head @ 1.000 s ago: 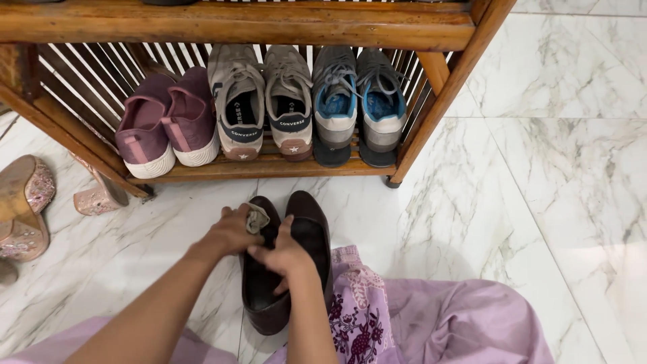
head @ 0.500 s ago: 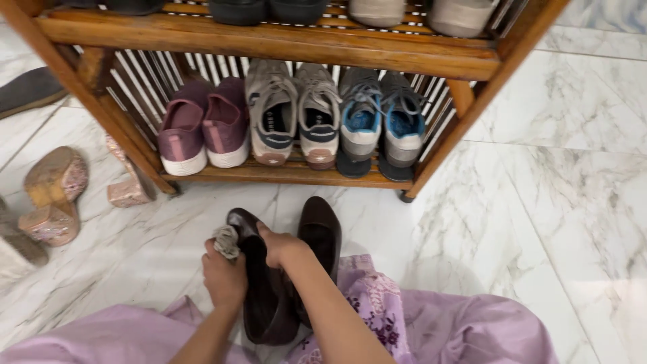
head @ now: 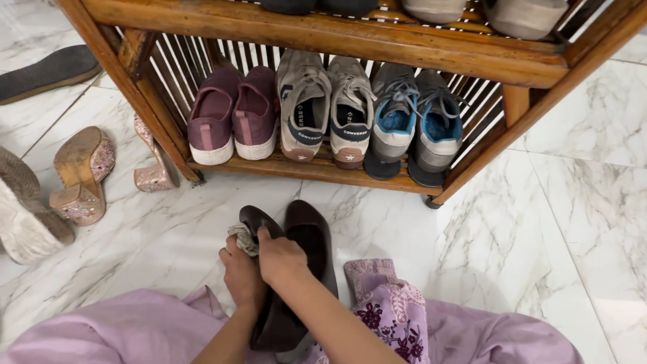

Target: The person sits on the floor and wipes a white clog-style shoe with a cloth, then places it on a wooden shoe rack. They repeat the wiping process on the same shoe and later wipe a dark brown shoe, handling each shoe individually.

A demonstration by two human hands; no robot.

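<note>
the left hand (head: 242, 273) is clenching a small grey cloth (head: 244, 238) against a dark brown shoe (head: 269, 317) at lower centre, while the right hand (head: 282, 258) is gripping that shoe; its mate (head: 310, 232) is lying beside it on the marble floor (head: 539, 222), below the wooden shoe rack (head: 323, 30).

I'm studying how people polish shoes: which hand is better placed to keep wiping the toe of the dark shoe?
Left, probably. The left hand holds the grey cloth bunched against the dark shoe's toe. The right hand grips the shoe to steady it.
</note>
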